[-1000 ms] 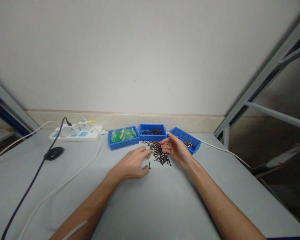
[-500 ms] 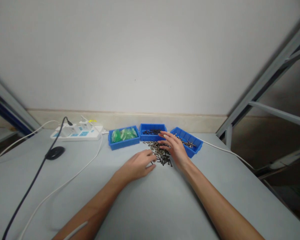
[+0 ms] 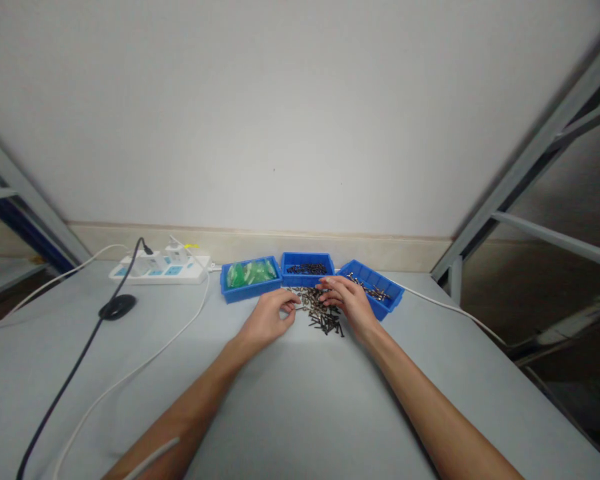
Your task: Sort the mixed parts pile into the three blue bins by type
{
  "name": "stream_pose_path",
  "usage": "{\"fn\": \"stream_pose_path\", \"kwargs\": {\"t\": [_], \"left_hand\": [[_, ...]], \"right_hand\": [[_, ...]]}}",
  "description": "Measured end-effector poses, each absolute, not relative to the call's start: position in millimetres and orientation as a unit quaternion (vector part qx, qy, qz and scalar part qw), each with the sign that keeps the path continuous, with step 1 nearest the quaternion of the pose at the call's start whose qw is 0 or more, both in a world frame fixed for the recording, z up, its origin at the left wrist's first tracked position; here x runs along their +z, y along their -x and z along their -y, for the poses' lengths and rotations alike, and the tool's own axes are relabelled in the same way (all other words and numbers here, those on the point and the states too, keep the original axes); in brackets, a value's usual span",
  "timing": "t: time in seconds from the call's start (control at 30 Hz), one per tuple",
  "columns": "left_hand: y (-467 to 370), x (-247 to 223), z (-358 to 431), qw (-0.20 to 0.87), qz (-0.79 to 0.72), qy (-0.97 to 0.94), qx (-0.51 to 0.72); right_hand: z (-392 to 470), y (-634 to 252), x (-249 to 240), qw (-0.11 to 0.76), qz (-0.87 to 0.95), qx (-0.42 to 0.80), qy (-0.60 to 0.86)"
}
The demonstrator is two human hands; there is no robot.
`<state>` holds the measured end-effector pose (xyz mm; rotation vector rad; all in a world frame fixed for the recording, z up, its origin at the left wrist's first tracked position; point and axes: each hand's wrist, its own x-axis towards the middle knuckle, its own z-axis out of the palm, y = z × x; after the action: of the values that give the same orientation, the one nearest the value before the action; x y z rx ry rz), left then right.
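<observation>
A pile of loose dark and silvery screws point(image 3: 325, 317) lies on the grey table. At its left edge, my left hand point(image 3: 269, 316) pinches a small screw between thumb and fingers. My right hand point(image 3: 349, 303) hovers over the pile's right side, fingers bent and apart, with nothing visible in them. Behind the pile stands a blue bin with dark screws point(image 3: 307, 269). To the right, partly behind my right hand, is a tilted blue bin of silvery screws point(image 3: 375, 291). A third blue bin point(image 3: 251, 291) on the left holds green packets point(image 3: 253, 272).
A white power strip point(image 3: 190, 272) with plugs sits at the back left. A black cable with a round black piece point(image 3: 117, 307) and a white cable point(image 3: 165, 345) cross the table's left side. A pale wall point(image 3: 300, 133) rises behind, with metal frames on both sides.
My left hand has moved left and slightly up, and its fingers have closed on a small screw. My right hand's fingers have bent more over the pile. The view has shifted slightly.
</observation>
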<state>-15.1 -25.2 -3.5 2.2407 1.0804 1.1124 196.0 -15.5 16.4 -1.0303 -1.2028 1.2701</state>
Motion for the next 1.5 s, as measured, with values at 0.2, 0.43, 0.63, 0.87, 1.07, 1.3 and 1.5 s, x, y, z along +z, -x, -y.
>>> {"fn": "stream_pose_path", "kwargs": {"t": [0.2, 0.43, 0.63, 0.87, 1.07, 1.3, 1.5], "left_hand": [[7, 4, 29, 0.352, -0.390, -0.694, 0.492], [1, 8, 31, 0.371, -0.381, -0.687, 0.496], [0, 6, 28, 0.355, -0.365, -0.707, 0.491], [4, 2, 32, 0.187, -0.352, -0.836, 0.377], [-1, -3, 38, 0.086, -0.312, -0.906, 0.273], [-1, -4, 38, 0.027, -0.329, -0.913, 0.239], [2, -7, 35, 0.044, -0.353, -0.906, 0.231]], "right_hand": [[20, -196, 13, 0.439, 0.625, 0.469, 0.443], [25, -192, 10, 0.394, 0.567, 0.606, 0.394], [24, -191, 9, 0.437, 0.504, 0.635, 0.390], [8, -190, 17, 0.574, 0.465, 0.540, 0.403], [14, -189, 13, 0.567, 0.496, 0.512, 0.413], [23, -192, 15, 0.559, 0.498, 0.509, 0.426], [23, -192, 19, 0.565, 0.491, 0.508, 0.426]]}}
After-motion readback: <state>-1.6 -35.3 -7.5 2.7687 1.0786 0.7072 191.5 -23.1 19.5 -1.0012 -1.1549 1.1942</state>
